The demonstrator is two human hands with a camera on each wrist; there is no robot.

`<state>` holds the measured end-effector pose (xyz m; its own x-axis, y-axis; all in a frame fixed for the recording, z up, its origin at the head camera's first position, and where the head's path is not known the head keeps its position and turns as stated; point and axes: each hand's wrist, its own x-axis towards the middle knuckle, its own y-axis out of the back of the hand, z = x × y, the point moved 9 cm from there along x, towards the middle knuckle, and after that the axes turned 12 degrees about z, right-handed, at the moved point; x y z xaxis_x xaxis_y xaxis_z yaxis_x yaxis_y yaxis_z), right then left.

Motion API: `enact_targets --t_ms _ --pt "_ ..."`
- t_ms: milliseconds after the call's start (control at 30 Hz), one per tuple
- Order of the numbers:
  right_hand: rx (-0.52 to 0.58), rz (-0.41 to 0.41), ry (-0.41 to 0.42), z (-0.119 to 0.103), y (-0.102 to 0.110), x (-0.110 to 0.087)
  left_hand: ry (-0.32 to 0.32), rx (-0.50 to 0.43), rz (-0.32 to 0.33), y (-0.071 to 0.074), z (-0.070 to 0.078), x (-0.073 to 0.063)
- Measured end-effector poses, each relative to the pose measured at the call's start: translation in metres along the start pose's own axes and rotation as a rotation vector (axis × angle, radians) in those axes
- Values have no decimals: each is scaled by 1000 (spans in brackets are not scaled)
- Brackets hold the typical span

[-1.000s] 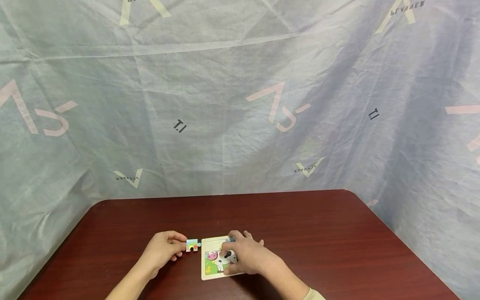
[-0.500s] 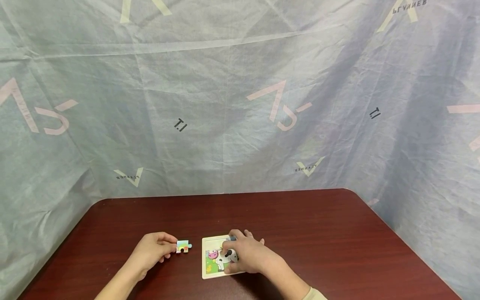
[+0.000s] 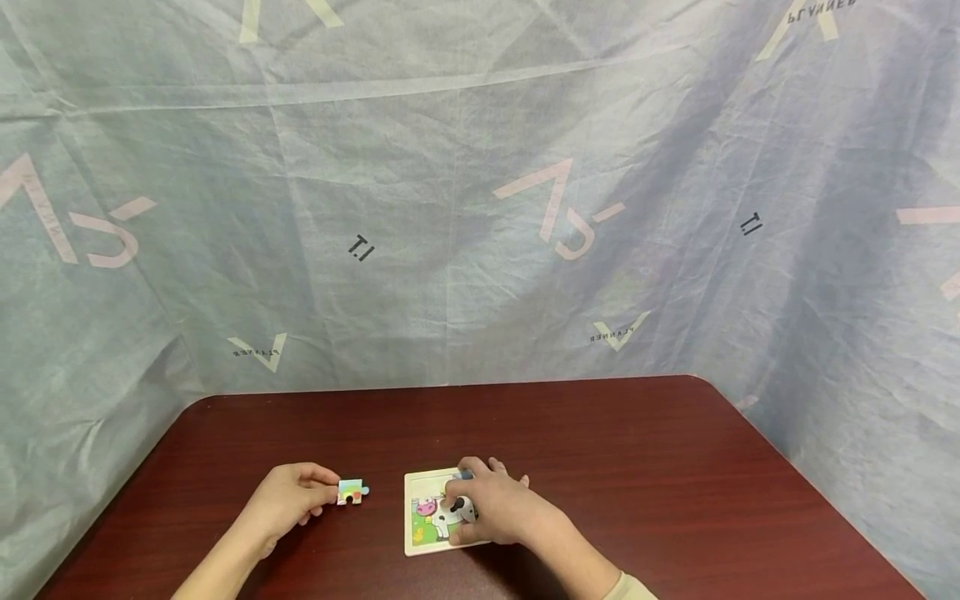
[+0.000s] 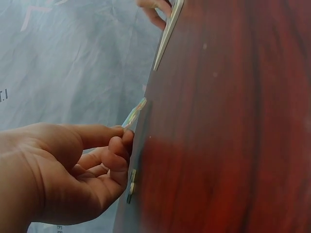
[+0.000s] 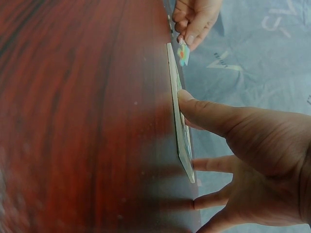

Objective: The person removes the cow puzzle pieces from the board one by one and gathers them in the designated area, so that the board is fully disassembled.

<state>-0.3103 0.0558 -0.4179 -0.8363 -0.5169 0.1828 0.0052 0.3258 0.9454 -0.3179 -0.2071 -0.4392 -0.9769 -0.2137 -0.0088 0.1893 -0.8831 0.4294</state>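
Note:
My left hand (image 3: 281,502) pinches a jigsaw puzzle piece (image 3: 349,492) between thumb and fingers. The piece is pale blue on top, with green and a red spot below, and stands a little above the table in the left wrist view. To its right lies a light-framed puzzle board (image 3: 408,521) with a cow picture, partly covered by my right hand (image 3: 502,504). That hand rests on the board with its thumb (image 5: 187,97) on the surface and its fingers spread, some reaching past the far edge onto the table.
Another small flat piece (image 4: 131,187) lies on the table beyond my left hand in the left wrist view; the head view does not show it. The dark red table (image 3: 600,450) ends at a grey printed cloth (image 3: 450,250) hanging at the back and sides.
My left hand has drawn the puzzle piece leftward, away from the board's left edge. The right hand and the board stay in nearly the same place.

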Motion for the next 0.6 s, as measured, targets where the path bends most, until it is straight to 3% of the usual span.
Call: enact_targets --t_ms 600 --pt "-9 19 6 0 1 1 14 14 -6 2 -3 0"
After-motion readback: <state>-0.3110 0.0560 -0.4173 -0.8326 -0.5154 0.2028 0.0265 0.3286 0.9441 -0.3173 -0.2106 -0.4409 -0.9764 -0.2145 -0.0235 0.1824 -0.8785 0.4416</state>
